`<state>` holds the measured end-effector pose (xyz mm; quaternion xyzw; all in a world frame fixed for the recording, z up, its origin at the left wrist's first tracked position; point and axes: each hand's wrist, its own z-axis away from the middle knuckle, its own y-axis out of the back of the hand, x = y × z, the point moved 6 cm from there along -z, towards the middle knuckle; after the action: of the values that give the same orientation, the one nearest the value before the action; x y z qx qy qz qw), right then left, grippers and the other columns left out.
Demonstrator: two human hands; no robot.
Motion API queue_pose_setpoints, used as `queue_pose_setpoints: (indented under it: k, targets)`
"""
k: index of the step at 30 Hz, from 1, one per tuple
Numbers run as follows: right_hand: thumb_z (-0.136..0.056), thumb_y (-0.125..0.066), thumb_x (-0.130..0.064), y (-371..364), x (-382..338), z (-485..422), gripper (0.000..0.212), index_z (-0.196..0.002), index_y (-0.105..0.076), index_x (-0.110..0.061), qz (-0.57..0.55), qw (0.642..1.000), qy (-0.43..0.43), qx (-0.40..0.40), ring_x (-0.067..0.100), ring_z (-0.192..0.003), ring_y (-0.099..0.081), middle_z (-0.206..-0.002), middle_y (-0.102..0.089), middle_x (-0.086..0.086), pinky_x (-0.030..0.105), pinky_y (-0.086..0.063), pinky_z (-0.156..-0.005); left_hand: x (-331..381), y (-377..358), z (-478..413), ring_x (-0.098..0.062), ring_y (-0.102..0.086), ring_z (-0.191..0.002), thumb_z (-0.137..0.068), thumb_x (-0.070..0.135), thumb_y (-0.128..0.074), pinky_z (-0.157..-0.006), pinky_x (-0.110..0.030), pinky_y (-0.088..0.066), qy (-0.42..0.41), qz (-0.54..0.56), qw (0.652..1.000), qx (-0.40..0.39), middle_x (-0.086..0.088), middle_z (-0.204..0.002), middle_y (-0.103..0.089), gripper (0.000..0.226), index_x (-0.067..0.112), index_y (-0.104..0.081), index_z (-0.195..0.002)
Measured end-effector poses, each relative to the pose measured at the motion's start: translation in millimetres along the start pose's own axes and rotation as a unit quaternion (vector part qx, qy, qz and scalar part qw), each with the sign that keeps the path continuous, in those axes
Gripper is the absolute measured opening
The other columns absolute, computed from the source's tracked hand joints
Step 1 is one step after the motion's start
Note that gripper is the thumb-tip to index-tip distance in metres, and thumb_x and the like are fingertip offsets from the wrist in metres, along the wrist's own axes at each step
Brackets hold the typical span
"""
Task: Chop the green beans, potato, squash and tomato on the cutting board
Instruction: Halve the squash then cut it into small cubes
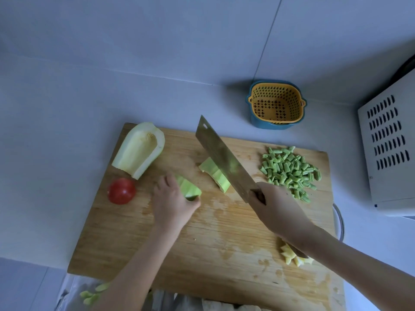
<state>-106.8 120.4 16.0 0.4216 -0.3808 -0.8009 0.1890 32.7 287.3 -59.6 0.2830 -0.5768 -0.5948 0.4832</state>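
Note:
On the wooden cutting board (202, 243) my left hand (173, 203) grips a pale green squash strip (188, 187). My right hand (276, 209) holds the handle of a cleaver (222, 158), its blade raised and tilted over a second squash strip (215, 173). A hollowed squash half (139, 149) lies at the board's far left corner, cut side up. A red tomato (122, 190) sits just in front of it. Chopped green beans (289, 169) are piled at the far right. Yellow potato chunks (294, 257) show under my right forearm.
A yellow colander in a blue bowl (276, 104) stands behind the board by the wall. A white vented appliance (390, 149) fills the right side. Green scraps (92, 295) lie in a plastic bag below the board's near left corner.

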Motion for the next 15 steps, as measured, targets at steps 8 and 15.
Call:
queue_pose_setpoints:
  k: [8,15]
  targets:
    - [-0.093,-0.044,-0.019,19.3,20.1,-2.2,0.032,-0.062,-0.043,-0.012,-0.059,0.996,-0.052,0.037,0.017,-0.042,-0.042,-0.051,-0.043,-0.001,0.038,-0.045,-0.043,90.9,14.2,-23.8,-0.034,-0.021,-0.138,-0.069,0.047,-0.075,-0.113,-0.045,-0.015,-0.315,-0.073,0.945,-0.043,-0.013,-0.151,-0.023,0.093,0.027,-0.025,-0.146]
    - [-0.092,-0.043,-0.020,29.7,38.6,-0.1,0.029,-0.066,-0.047,-0.007,-0.105,0.988,-0.099,0.046,0.021,-0.045,-0.044,-0.052,-0.042,0.001,0.038,-0.044,-0.045,117.0,7.9,-67.7,-0.020,-0.046,-0.116,-0.064,0.039,-0.081,-0.094,-0.031,-0.041,-0.399,-0.103,0.894,-0.176,0.002,-0.131,-0.048,0.087,0.024,-0.039,-0.139]
